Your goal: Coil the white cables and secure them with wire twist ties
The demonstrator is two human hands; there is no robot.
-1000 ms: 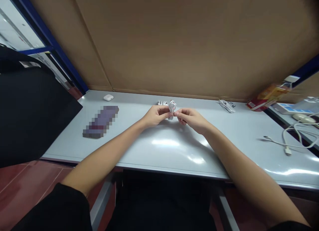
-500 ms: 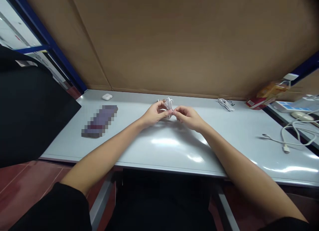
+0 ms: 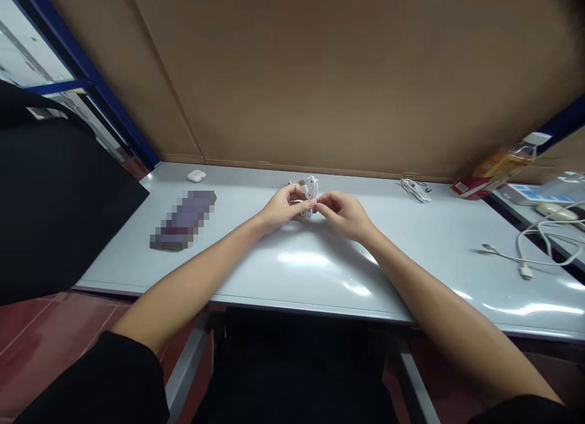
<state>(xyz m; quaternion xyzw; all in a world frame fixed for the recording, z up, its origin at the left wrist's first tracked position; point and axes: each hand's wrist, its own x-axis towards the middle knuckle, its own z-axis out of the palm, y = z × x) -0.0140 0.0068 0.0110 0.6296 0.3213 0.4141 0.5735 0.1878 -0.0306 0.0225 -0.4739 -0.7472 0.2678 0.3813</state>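
Both my hands meet over the middle of the grey table [image 3: 283, 272], a little above its surface. My left hand [image 3: 283, 207] pinches a small coiled white cable [image 3: 309, 189] between thumb and fingers. My right hand [image 3: 343, 214] is closed on the same cable bundle from the right side, its fingertips touching those of the left. Loops of the cable stick up behind the fingers; the rest of it is hidden in my hands.
A white earbud case [image 3: 196, 175] and a pixelated dark flat object [image 3: 183, 220] lie at the left. Another bundled white cable [image 3: 415, 189] lies at the back right, a loose white cable [image 3: 525, 256] at the far right, and coloured boxes [image 3: 496, 168] against the cardboard wall [image 3: 342, 77].
My hands have stayed in place while the fingers worked the cable bundle; the loops above them sit lower and more spread than a second ago.
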